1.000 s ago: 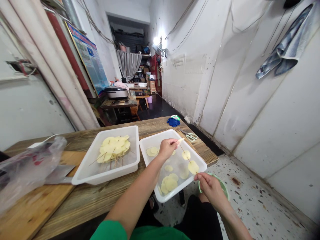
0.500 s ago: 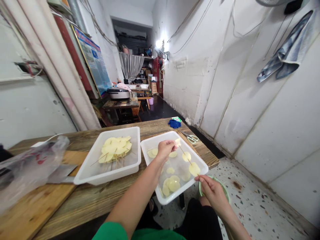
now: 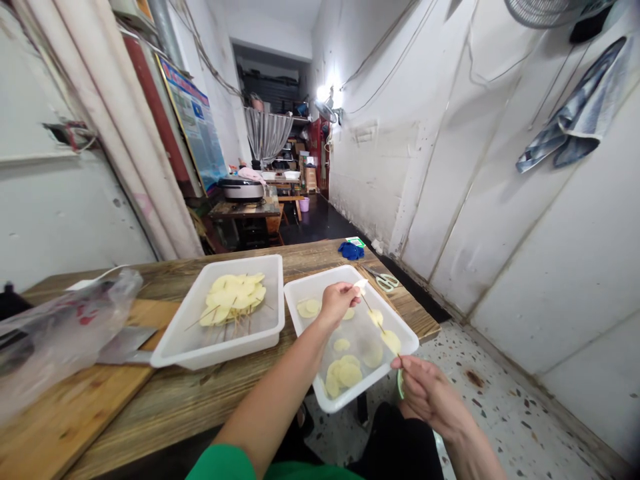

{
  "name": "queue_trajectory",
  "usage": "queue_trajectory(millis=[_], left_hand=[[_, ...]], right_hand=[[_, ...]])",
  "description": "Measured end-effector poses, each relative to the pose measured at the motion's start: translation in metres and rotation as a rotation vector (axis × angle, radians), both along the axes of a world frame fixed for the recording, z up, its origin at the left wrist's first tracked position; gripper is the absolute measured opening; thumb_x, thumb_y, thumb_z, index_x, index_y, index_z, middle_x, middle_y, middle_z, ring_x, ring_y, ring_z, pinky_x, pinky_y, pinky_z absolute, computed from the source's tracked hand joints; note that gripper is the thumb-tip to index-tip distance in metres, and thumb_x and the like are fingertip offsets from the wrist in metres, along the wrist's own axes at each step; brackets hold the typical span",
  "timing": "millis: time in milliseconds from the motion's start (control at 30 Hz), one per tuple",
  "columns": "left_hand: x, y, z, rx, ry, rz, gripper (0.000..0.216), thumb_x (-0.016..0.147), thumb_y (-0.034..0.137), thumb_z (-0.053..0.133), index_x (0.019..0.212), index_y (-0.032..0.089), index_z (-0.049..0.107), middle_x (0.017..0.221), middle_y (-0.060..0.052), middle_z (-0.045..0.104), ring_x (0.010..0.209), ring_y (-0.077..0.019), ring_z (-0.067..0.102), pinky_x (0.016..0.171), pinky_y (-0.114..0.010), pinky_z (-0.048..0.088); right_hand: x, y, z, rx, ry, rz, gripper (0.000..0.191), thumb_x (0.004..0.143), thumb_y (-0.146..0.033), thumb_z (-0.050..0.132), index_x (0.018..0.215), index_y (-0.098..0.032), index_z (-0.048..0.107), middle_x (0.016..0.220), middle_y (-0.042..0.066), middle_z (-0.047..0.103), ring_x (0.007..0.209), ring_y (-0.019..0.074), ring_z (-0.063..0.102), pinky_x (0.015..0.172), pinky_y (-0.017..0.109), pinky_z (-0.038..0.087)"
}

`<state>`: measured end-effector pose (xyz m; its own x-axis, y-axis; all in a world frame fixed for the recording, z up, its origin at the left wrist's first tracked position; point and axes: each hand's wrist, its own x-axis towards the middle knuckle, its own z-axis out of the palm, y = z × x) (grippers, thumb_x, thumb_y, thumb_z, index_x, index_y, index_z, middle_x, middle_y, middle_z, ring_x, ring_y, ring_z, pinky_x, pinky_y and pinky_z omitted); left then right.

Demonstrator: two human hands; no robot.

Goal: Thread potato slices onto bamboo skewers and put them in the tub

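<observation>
My right hand (image 3: 425,387) pinches the near end of a thin wooden skewer (image 3: 371,309) that slants away over the right tray. Two pale yellow potato slices (image 3: 391,342) are threaded along it. At the skewer's far end, my left hand (image 3: 338,303) closes its fingertips on another potato slice (image 3: 361,285). Below lies the right white tray (image 3: 340,404), with loose round slices (image 3: 345,372) in small groups on its bottom. The left white tray (image 3: 220,357) holds a heap of skewered potato slices (image 3: 233,293), their stick ends pointing several ways.
Scissors (image 3: 385,281) and a blue cloth-like bundle (image 3: 351,251) lie beyond the right tray. A cleaver (image 3: 125,347) rests on a wooden board (image 3: 90,400) at left, partly under a clear plastic bag (image 3: 75,333). A white wall (image 3: 525,253) runs along the right.
The skewer is turned slightly, its slices now seen more edge-on. My right hand has shifted a little right and down, and the whole view has moved slightly.
</observation>
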<state>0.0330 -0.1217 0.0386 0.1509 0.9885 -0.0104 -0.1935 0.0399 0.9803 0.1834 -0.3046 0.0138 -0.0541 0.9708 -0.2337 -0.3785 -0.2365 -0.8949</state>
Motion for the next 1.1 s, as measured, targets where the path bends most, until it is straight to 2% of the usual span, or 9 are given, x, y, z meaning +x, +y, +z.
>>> queue_trajectory(millis=[100, 200, 333, 467, 567, 700, 800, 933, 1100], left_hand=[[0.002, 0.002, -0.001, 0.040, -0.038, 0.020, 0.009, 0.069, 0.020, 0.068, 0.069, 0.011, 0.065, 0.059, -0.004, 0.064, 0.052, -0.0112, 0.060, 0.054, -0.021, 0.047], [0.003, 0.003, -0.001, 0.014, -0.087, 0.040, 0.009, 0.068, 0.018, 0.069, 0.072, 0.011, 0.066, 0.060, -0.004, 0.065, 0.053, -0.0118, 0.061, 0.055, -0.022, 0.049], [0.001, 0.003, 0.002, -0.108, -0.167, 0.035, 0.008, 0.069, 0.017, 0.069, 0.070, 0.010, 0.065, 0.060, -0.006, 0.065, 0.053, -0.0120, 0.062, 0.057, -0.023, 0.050], [-0.001, 0.004, 0.005, -0.205, -0.225, 0.015, 0.011, 0.068, 0.017, 0.070, 0.066, 0.009, 0.063, 0.059, -0.008, 0.065, 0.054, -0.0133, 0.062, 0.058, -0.024, 0.051], [-0.003, 0.006, 0.006, -0.269, -0.264, -0.018, 0.012, 0.068, 0.017, 0.071, 0.065, 0.009, 0.061, 0.060, -0.009, 0.065, 0.054, -0.0136, 0.062, 0.056, -0.024, 0.050], [-0.006, 0.007, 0.007, -0.315, -0.305, -0.079, 0.010, 0.067, 0.013, 0.070, 0.066, 0.009, 0.060, 0.061, -0.009, 0.064, 0.052, -0.0111, 0.059, 0.052, -0.021, 0.047], [-0.005, 0.005, 0.008, -0.300, -0.270, -0.117, 0.009, 0.065, 0.012, 0.069, 0.064, 0.009, 0.061, 0.057, -0.007, 0.061, 0.048, -0.0084, 0.055, 0.049, -0.019, 0.042], [-0.002, 0.002, 0.006, -0.265, -0.231, -0.142, 0.010, 0.063, 0.013, 0.070, 0.061, 0.010, 0.061, 0.052, -0.003, 0.056, 0.044, -0.0059, 0.048, 0.045, -0.018, 0.036], [0.001, 0.003, 0.002, -0.135, -0.208, 0.015, 0.008, 0.064, 0.018, 0.065, 0.062, 0.011, 0.063, 0.049, 0.000, 0.054, 0.044, -0.0059, 0.046, 0.046, -0.018, 0.035]], right_hand=[[0.006, 0.004, 0.001, -0.051, 0.287, 0.049, 0.022, 0.075, -0.033, 0.069, 0.084, -0.016, 0.060, 0.044, -0.014, 0.019, 0.033, 0.0013, 0.006, 0.028, 0.015, 0.011], [0.004, 0.005, -0.002, -0.034, 0.293, 0.026, 0.022, 0.076, -0.034, 0.068, 0.084, -0.016, 0.060, 0.044, -0.014, 0.019, 0.033, 0.0015, 0.005, 0.028, 0.014, 0.012], [-0.006, 0.000, -0.006, 0.074, -0.124, -0.077, 0.032, 0.081, -0.047, 0.059, 0.089, -0.016, 0.062, 0.044, -0.012, 0.023, 0.034, 0.0024, 0.012, 0.031, 0.015, 0.014], [-0.009, -0.003, -0.005, 0.323, -0.747, -0.243, 0.036, 0.082, -0.050, 0.055, 0.084, -0.016, 0.067, 0.054, -0.001, 0.052, 0.050, 0.0105, 0.048, 0.050, 0.021, 0.041], [-0.006, -0.002, -0.003, 0.432, -0.951, -0.258, 0.037, 0.085, -0.049, 0.049, 0.085, -0.018, 0.069, 0.070, 0.005, 0.063, 0.068, 0.0181, 0.059, 0.065, 0.028, 0.047], [-0.001, -0.002, -0.005, 0.339, -0.890, -0.177, 0.041, 0.087, -0.051, 0.045, 0.092, -0.017, 0.067, 0.049, -0.002, 0.045, 0.045, 0.0125, 0.043, 0.045, 0.024, 0.038], [0.000, -0.001, -0.008, 0.248, -0.752, -0.133, 0.044, 0.086, -0.054, 0.044, 0.097, -0.017, 0.065, 0.047, -0.007, 0.030, 0.037, 0.0093, 0.030, 0.037, 0.022, 0.027], [-0.002, 0.004, -0.011, 0.226, -0.693, -0.166, 0.043, 0.085, -0.055, 0.047, 0.097, -0.017, 0.064, 0.049, -0.007, 0.031, 0.037, 0.0084, 0.030, 0.036, 0.021, 0.025], [-0.005, 0.005, -0.004, 0.299, -0.839, -0.185, 0.044, 0.087, -0.052, 0.044, 0.097, -0.016, 0.066, 0.046, -0.005, 0.041, 0.041, 0.0116, 0.040, 0.040, 0.023, 0.033]])
